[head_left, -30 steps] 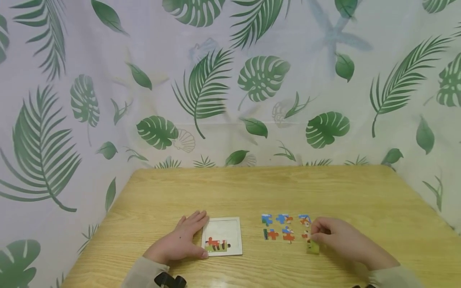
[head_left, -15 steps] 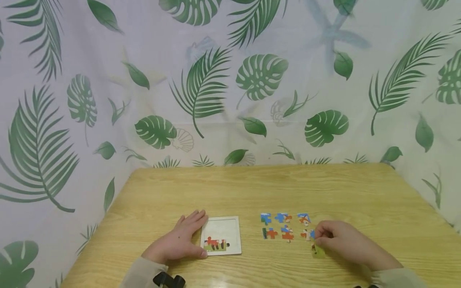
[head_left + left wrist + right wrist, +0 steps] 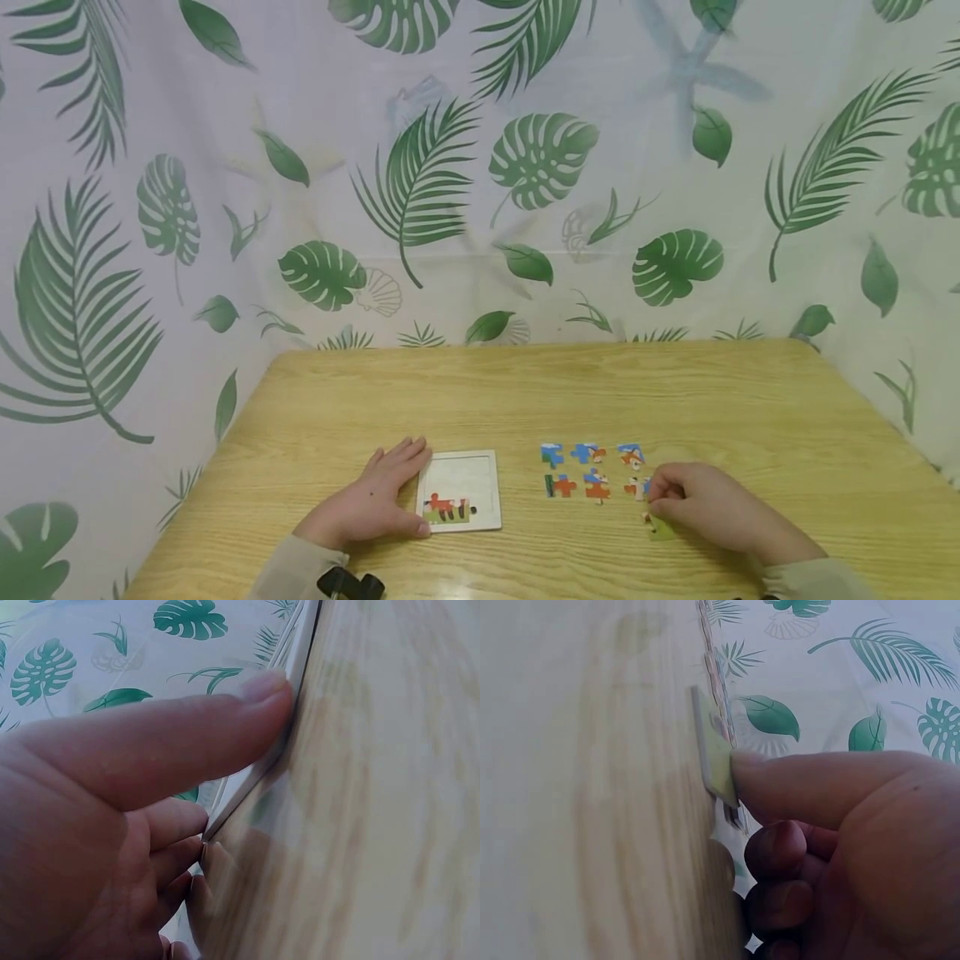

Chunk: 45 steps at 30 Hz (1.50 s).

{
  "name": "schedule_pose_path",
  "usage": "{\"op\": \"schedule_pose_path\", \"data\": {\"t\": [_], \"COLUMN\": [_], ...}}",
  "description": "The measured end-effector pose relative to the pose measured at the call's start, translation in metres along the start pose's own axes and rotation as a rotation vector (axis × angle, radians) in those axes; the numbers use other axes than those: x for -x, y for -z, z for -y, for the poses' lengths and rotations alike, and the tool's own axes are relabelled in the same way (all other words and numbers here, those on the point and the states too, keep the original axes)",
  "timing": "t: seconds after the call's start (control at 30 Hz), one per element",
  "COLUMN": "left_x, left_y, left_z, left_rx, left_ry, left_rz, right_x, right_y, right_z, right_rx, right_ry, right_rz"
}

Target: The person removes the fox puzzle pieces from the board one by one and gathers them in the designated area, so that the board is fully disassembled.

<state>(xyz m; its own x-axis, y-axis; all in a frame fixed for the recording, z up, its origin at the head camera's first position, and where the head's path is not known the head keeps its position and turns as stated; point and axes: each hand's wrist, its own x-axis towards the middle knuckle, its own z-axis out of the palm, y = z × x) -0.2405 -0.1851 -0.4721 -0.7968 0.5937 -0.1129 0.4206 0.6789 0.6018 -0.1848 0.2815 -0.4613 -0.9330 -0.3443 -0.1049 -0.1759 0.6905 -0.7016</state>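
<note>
My left hand [image 3: 377, 500] lies along the left side of a white puzzle tray [image 3: 468, 477], fingers extended. Its thumb [image 3: 202, 742] touches the tray's near corner, and the other fingertips are at the left edge. Inside the tray, joined pieces [image 3: 447, 510] with red, black and green print fill the lower left. To the right, my right hand [image 3: 701, 504] pinches a green jigsaw puzzle piece [image 3: 662, 529] close over the table. In the right wrist view the thumb tip is on that jigsaw puzzle piece [image 3: 717, 754], and the other fingers are curled.
Two rows of loose puzzle pieces, among them a red one [image 3: 565, 486] and a blue-and-orange one [image 3: 631, 454], lie between the tray and my right hand. The wooden table [image 3: 540, 392] ends at a leaf-printed curtain [image 3: 450, 208].
My right hand first slides slightly right and toward me with the green puzzle piece, away from the loose pieces, then slightly back left. My left hand stays at the tray.
</note>
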Motion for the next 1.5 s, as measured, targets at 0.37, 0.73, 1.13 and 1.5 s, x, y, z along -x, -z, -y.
{"op": "schedule_pose_path", "data": {"t": [0.37,0.73,1.13,1.5], "left_x": [0.0003,0.0008,0.0008,0.0002], "left_y": [0.0010,0.0010,0.0012,0.0020], "left_z": [-0.0034,-0.0050,-0.0055,-0.0070], "left_rx": [0.002,0.015,0.023,0.017], "left_ry": [-0.002,0.002,0.010,0.003], "left_rz": [-0.013,-0.008,-0.007,-0.007], "right_x": [-0.0009,-0.0018,-0.0043,-0.0017], "right_y": [-0.0005,-0.0001,-0.0029,0.0002], "right_z": [0.0005,-0.0015,-0.0054,-0.0046], "right_rx": [0.038,0.057,0.076,-0.012], "right_ry": [0.029,0.046,0.052,-0.008], "right_rz": [0.002,0.014,-0.002,0.018]}}
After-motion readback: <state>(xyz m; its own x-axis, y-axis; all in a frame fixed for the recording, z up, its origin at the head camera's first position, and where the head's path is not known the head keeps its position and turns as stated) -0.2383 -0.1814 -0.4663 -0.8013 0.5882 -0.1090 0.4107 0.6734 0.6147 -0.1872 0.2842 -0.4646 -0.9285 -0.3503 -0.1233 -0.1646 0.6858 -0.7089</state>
